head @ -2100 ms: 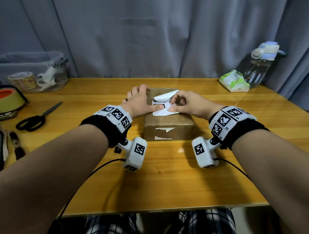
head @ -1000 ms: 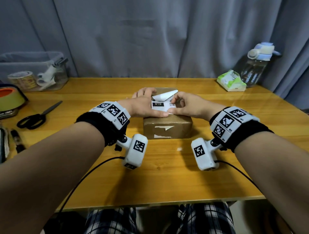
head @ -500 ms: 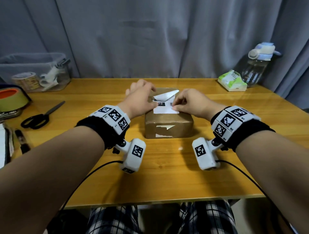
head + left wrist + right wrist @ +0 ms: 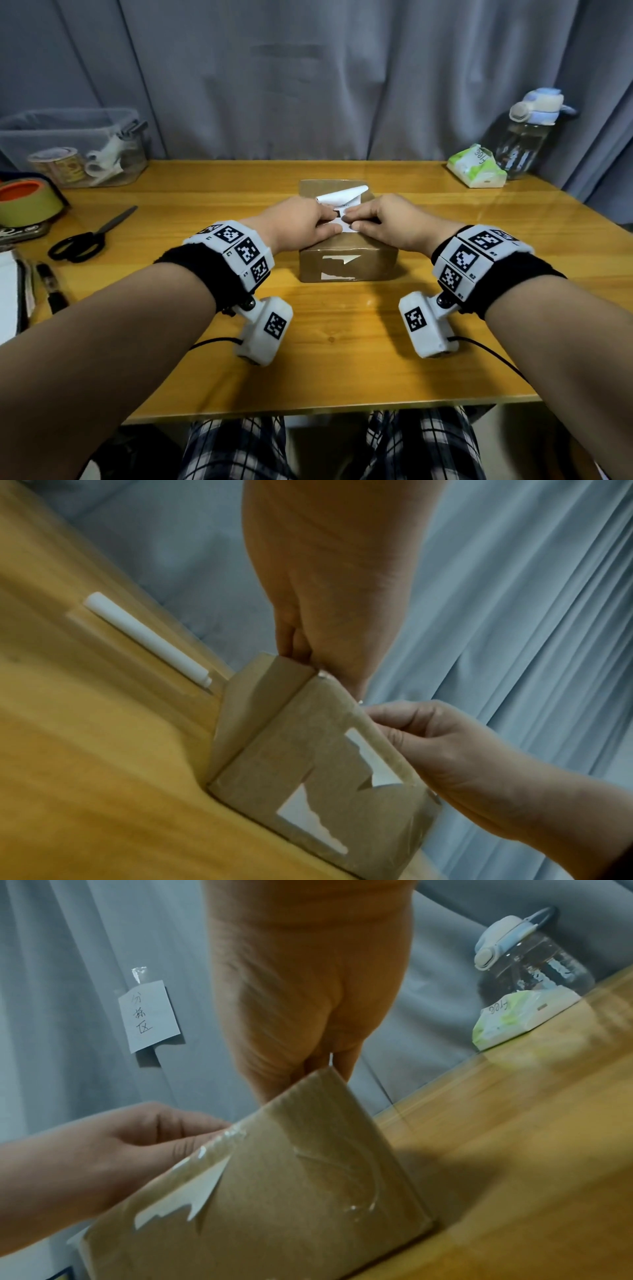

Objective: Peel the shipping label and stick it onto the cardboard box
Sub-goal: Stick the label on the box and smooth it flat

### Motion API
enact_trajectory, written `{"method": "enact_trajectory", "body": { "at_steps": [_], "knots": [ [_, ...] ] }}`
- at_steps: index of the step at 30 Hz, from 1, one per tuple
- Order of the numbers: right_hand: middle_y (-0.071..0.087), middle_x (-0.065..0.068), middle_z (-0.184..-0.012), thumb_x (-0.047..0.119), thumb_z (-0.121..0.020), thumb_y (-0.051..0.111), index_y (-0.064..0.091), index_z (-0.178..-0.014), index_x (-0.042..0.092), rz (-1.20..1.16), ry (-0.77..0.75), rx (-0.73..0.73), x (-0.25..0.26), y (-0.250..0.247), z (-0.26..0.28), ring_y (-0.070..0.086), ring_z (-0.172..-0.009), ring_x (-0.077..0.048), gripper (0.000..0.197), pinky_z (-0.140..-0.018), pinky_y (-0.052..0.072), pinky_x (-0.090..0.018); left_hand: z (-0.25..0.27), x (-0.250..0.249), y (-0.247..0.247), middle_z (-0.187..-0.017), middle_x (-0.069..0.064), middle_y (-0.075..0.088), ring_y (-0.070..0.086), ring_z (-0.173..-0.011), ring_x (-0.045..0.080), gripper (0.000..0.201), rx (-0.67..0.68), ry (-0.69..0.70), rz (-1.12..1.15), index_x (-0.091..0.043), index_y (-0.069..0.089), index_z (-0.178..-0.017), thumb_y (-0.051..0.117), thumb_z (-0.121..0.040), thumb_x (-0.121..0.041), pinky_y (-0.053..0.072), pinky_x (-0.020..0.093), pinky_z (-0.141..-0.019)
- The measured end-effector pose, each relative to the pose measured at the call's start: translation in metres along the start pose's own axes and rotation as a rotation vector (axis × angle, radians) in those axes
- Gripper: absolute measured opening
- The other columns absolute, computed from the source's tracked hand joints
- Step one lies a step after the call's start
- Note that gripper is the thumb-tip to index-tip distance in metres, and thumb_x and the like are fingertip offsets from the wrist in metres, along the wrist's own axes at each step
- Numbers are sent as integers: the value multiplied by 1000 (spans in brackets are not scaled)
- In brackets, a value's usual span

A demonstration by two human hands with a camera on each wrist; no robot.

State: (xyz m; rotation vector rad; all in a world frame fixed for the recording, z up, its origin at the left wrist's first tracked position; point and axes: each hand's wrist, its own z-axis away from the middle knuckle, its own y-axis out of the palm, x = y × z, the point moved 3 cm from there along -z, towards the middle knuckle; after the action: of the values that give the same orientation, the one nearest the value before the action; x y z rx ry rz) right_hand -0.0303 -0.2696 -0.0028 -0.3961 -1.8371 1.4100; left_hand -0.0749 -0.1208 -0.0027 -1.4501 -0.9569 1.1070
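The label (image 4: 337, 212) lies on top of the box (image 4: 346, 263), its near part under both sets of fingertips and its far edge curling up just beyond them. The left hand (image 4: 301, 222) and right hand (image 4: 394, 224) meet over it, fingers bent down onto the paper; whether they pinch the sheet or only press it flat I cannot tell. Torn white scraps (image 4: 339, 265) cling to the box's front face, below the hands. The table (image 4: 342, 359) carries it all, with scissors (image 4: 90, 236) well off to the left hand's side. The risk I judge likeliest: the curled far edge folds onto itself and sticks, or the label creases if pressed unevenly.
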Motion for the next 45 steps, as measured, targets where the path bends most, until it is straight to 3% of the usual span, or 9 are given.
{"method": "enact_trajectory", "body": {
  "at_steps": [11, 17, 20, 25, 29, 33, 37, 41, 45],
  "knots": [
    [53, 2, -141, 27, -95, 48, 51, -134, 23, 78, 114, 142, 3, -2, -12, 46, -130, -19, 40, -112, 33, -34, -8, 4, -5, -153, 0, 34, 38, -137, 22, 58, 216, -54, 11, -22, 34, -144, 41, -93, -48, 30, 34, -113],
    [58, -3, -134, 29, -96, 47, 53, -132, 18, 84, 138, 206, 9, -8, -18, 52, -123, -22, 38, -106, 38, -31, -18, 12, -8, -152, -3, 36, 41, -134, 21, 71, 342, -71, 15, -26, 26, -147, 42, -86, -60, 31, 36, -112],
    [57, -8, -134, 31, -96, 45, 52, -131, 15, 117, 160, 240, 9, -7, -25, 51, -124, -25, 39, -107, 38, -37, -22, 13, -10, -158, -2, 22, 26, -143, 21, 81, 384, -90, -5, -23, 15, -150, 41, -84, -64, 20, 39, -119],
    [32, 0, -155, 39, -98, 37, 32, -145, 23, 120, 184, 270, 0, -2, -36, 29, -143, -20, 51, -118, 22, -35, -26, 19, -10, -161, -1, -1, 1, -149, 17, 90, 431, -100, -59, -22, -1, -151, 36, -83, -68, -1, 46, -121],
    [15, 9, -159, 42, -98, 33, 25, -147, 27, 109, 193, 274, -8, 4, -43, 11, -148, -19, 52, -121, 10, -44, -30, 25, -6, -160, -11, -9, -14, -147, 15, 97, 445, -123, -126, -27, -11, -149, 33, -77, -75, -10, 52, -118],
    [6, 13, -160, 44, -99, 25, 17, -148, 32, 150, 230, 297, -11, 6, -47, -1, -149, -20, 52, -119, -2, -55, -33, 29, -3, -158, -14, -17, -17, -147, 20, 105, 458, -159, -145, -36, -16, -146, 31, -65, -84, -10, 58, -115],
    [2, 17, -160, 50, -98, 18, 14, -148, 37, 221, 285, 290, -13, 5, -53, -4, -149, -26, 52, -117, -5, -56, -35, 31, -4, -157, -13, -22, -18, -146, 25, 119, 496, -201, -147, -42, -19, -144, 24, -44, -91, -11, 60, -114],
    [3, 14, -160, 63, -92, 12, 9, -147, 42, 337, 355, 270, -12, 4, -56, -3, -148, -30, 60, -115, -7, -59, -35, 32, -3, -157, -13, -23, -14, -147, 27, 117, 486, -212, -135, -41, -18, -144, 25, -48, -91, -7, 61, -115],
    [-1, 8, -161, 71, -86, 10, 3, -150, 31, 420, 449, 269, -19, -3, -56, -6, -148, -29, 76, -112, -16, -62, -36, 33, -6, -159, -9, -17, -12, -148, 25, 125, 453, -236, -140, -27, -14, -149, 27, -50, -91, -5, 59, -116]
  ]
}}
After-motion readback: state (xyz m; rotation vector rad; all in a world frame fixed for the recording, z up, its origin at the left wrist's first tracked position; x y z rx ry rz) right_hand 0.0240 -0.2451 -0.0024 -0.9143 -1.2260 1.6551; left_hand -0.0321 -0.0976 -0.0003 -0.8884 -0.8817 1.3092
